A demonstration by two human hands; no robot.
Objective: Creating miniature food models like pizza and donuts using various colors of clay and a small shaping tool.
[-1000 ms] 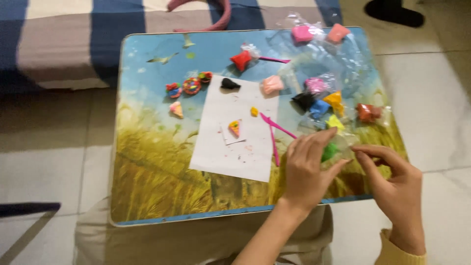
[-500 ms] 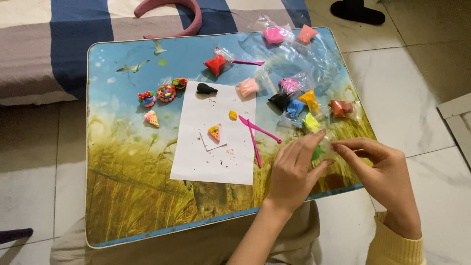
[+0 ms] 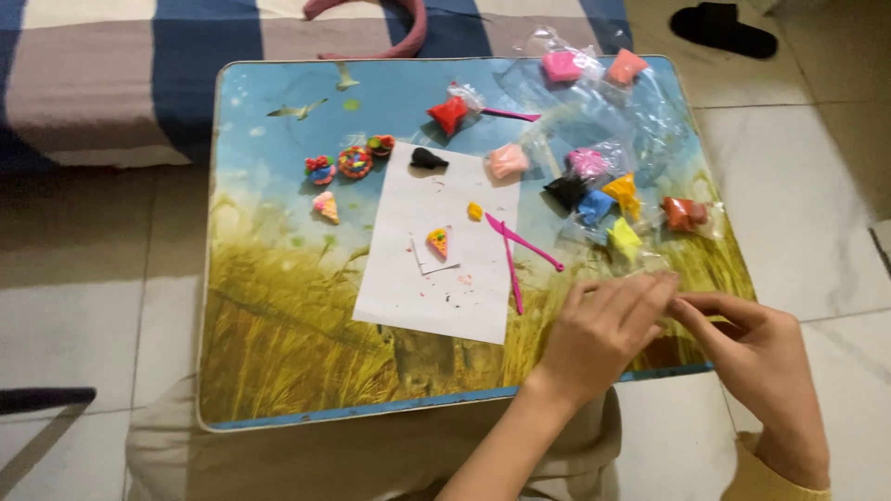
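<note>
Two hands meet at the low table's (image 3: 278, 371) near right edge: left hand (image 3: 603, 334) and right hand (image 3: 756, 348), fingertips together, pinch something small between them (hidden, so unidentifiable). Yellow clay packet (image 3: 625, 238) lies just beyond, nearer the left hand.
</note>
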